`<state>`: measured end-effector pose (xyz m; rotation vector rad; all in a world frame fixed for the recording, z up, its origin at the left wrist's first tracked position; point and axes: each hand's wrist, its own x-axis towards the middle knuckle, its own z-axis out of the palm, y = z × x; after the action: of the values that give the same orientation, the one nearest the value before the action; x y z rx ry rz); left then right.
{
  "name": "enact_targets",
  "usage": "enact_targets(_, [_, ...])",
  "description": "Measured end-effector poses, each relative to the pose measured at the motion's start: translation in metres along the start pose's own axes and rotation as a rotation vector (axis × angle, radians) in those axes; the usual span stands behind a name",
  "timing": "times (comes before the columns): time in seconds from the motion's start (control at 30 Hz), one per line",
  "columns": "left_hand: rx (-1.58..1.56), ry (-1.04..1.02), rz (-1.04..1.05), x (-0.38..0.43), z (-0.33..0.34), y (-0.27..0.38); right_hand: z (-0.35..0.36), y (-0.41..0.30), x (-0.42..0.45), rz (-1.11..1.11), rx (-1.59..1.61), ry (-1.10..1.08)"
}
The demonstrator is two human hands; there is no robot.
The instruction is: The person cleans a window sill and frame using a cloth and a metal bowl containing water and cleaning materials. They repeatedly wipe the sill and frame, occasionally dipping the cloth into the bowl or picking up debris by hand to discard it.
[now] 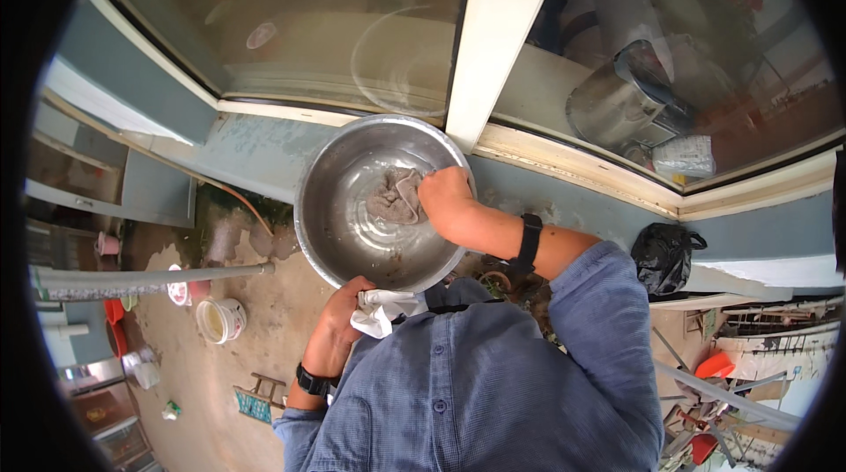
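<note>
A round stainless steel basin [330, 247] sits before me against the ledge below the window, with a little shiny water on its bottom. Inside it, my right hand [446, 191] grips one side of a crumpled, wet-looking grey-brown cloth [396, 197]. A black band circles that wrist. At the basin's near rim, my left hand [349, 303] is closed on a white cloth or paper [386, 312], close against the rim. Whether its fingers also hold the metal is hidden. The left wrist bears a black watch.
Sliding glass windows [330, 42] rise behind the basin. On the right ledge rests a black plastic bag [664, 259]. A white bucket [221, 321] and a small stool [258, 399] stand on the concrete floor at left. A grey pole [165, 275] and a hose [244, 197] reach in from the left.
</note>
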<state>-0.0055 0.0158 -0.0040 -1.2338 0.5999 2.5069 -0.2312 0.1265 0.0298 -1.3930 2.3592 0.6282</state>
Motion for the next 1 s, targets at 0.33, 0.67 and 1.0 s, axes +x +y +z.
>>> enact_targets(0.33, [0.056,0.112,0.023,-0.021,0.040,0.003,-0.038,0.093,-0.097,0.181,0.313,0.552])
enact_targets(0.67, [0.031,0.086,0.036,-0.010,0.015,0.000,-0.089,0.151,-0.129,0.487,1.071,1.047])
enact_targets(1.0, [0.076,0.069,0.030,-0.012,0.013,0.003,-0.037,0.138,-0.069,0.735,0.496,1.053])
